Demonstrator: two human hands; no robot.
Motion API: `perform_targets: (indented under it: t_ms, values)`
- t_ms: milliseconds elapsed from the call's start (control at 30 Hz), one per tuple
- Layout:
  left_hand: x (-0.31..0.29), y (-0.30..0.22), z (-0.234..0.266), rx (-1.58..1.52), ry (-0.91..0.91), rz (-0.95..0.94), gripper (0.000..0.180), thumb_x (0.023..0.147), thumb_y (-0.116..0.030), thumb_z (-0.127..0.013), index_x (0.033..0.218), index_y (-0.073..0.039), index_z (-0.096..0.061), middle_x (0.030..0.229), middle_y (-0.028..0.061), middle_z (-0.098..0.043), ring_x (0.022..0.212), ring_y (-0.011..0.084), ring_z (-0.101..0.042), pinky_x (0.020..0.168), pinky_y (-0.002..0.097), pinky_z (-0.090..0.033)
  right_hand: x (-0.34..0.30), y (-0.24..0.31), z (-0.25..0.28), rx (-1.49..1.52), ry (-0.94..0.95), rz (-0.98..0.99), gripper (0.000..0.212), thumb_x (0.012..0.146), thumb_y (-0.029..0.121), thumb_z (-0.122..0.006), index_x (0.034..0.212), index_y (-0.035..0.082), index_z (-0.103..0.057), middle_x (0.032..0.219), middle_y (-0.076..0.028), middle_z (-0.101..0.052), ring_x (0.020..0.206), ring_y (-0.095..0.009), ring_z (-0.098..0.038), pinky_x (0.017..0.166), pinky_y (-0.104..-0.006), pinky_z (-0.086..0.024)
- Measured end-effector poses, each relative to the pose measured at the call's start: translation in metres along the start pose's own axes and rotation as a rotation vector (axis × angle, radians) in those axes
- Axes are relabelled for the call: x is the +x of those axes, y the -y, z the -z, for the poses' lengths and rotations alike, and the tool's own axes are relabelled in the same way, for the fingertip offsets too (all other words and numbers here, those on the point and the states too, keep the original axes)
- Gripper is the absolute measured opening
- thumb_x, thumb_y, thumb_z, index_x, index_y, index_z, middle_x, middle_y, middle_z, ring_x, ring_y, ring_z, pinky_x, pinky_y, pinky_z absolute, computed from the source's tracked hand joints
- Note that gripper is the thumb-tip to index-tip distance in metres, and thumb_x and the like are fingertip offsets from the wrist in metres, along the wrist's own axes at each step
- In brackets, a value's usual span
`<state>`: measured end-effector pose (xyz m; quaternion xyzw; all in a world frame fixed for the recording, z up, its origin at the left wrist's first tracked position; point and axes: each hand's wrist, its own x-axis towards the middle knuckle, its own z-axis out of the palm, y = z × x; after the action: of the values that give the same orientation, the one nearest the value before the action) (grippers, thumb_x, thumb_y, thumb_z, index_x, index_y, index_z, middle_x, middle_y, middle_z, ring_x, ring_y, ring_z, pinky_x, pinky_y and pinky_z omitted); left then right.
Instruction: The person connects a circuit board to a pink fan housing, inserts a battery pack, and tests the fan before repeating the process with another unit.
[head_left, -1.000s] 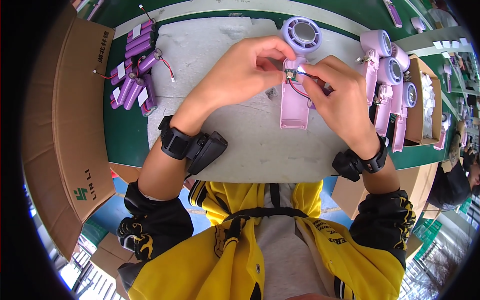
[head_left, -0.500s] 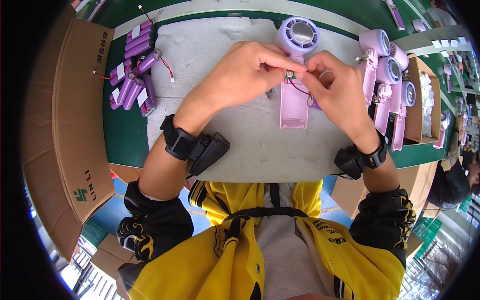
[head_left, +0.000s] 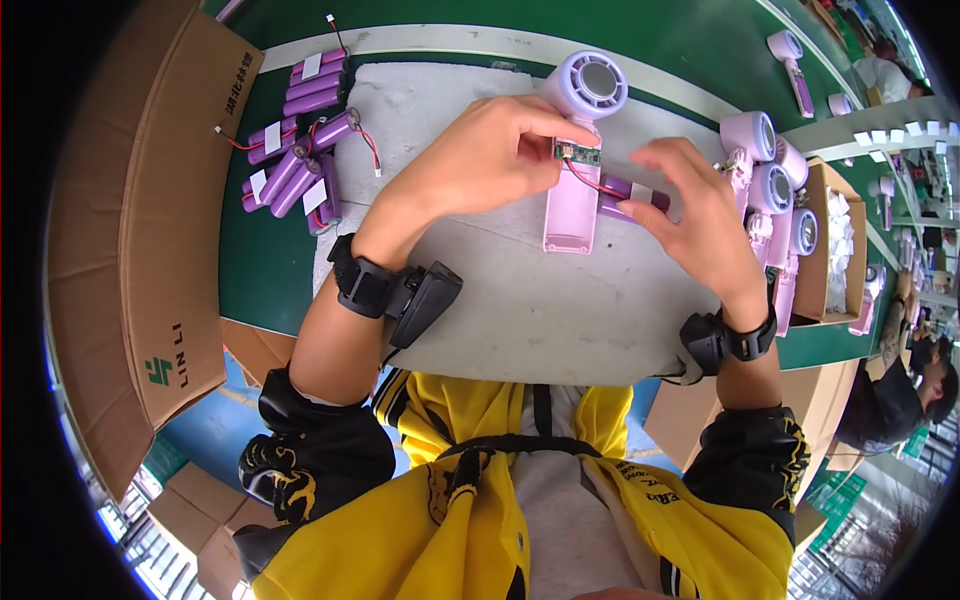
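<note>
A lilac handheld fan lies on the grey mat, its round head away from me and its handle shell uncovered. A green circuit board shows inside the handle's upper end. My left hand grips the fan there, index finger across its neck and thumb at the board's left edge. Red and black wires lead from the board to a purple battery pack right of the handle. Around that battery my right hand is open, fingers apart, thumb at the battery's near side; whether they touch is unclear.
Several purple battery packs with wires lie at the left beside a tall cardboard box. More lilac fans and a carton of white parts stand on the right. The grey mat covers the green bench.
My right hand has let go of the wire connector at the board and moved right and down, fingers spreading, by the battery. The board is now exposed. The view has shifted slightly.
</note>
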<state>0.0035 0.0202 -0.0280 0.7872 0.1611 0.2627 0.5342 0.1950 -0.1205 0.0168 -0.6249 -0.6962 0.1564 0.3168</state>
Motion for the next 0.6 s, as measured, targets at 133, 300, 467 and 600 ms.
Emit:
perform_targets:
  t_ms: [133, 300, 467, 600]
  values:
    - [0.000, 0.000, -0.002, -0.048, 0.036, 0.079, 0.037, 0.076, 0.001, -0.063, 0.109, -0.012, -0.073, 0.090, 0.0078, -0.069, 0.072, 0.0169, -0.061, 0.070, 0.0297, -0.051, -0.008, 0.002, 0.012, -0.314, 0.064, 0.064, 0.025, 0.076, 0.006, -0.078, 0.097, 0.000, -0.067, 0.092, -0.010, -0.067, 0.080, -0.030, -0.064, 0.072, -0.0353, -0.053]
    - [0.002, -0.003, -0.005, -0.038, 0.005, 0.184, 0.036, 0.074, 0.000, -0.064, 0.106, -0.011, -0.074, 0.092, 0.0075, -0.070, 0.072, 0.0168, -0.060, 0.071, 0.0292, -0.052, -0.012, 0.006, 0.007, -0.252, 0.085, 0.037, 0.012, 0.075, 0.003, -0.076, 0.084, -0.002, -0.069, 0.096, -0.013, -0.069, 0.079, -0.032, -0.066, 0.072, -0.0368, -0.054]
    - [0.002, -0.008, -0.008, -0.002, -0.013, 0.188, 0.036, 0.071, -0.001, -0.064, 0.105, -0.011, -0.074, 0.095, 0.0084, -0.071, 0.072, 0.0188, -0.062, 0.072, 0.0305, -0.053, -0.013, 0.013, 0.005, -0.333, 0.093, 0.102, 0.012, 0.074, 0.002, -0.075, 0.083, -0.003, -0.069, 0.098, -0.016, -0.070, 0.079, -0.031, -0.067, 0.071, -0.0366, -0.055]
    - [0.005, -0.006, -0.012, 0.024, -0.021, 0.147, 0.036, 0.070, -0.002, -0.065, 0.104, -0.010, -0.074, 0.097, 0.0101, -0.072, 0.074, 0.0212, -0.063, 0.074, 0.0317, -0.053, -0.014, 0.014, 0.001, -0.389, 0.109, 0.046, 0.012, 0.073, 0.002, -0.075, 0.081, -0.003, -0.069, 0.097, -0.018, -0.071, 0.078, -0.032, -0.068, 0.070, -0.0361, -0.056]
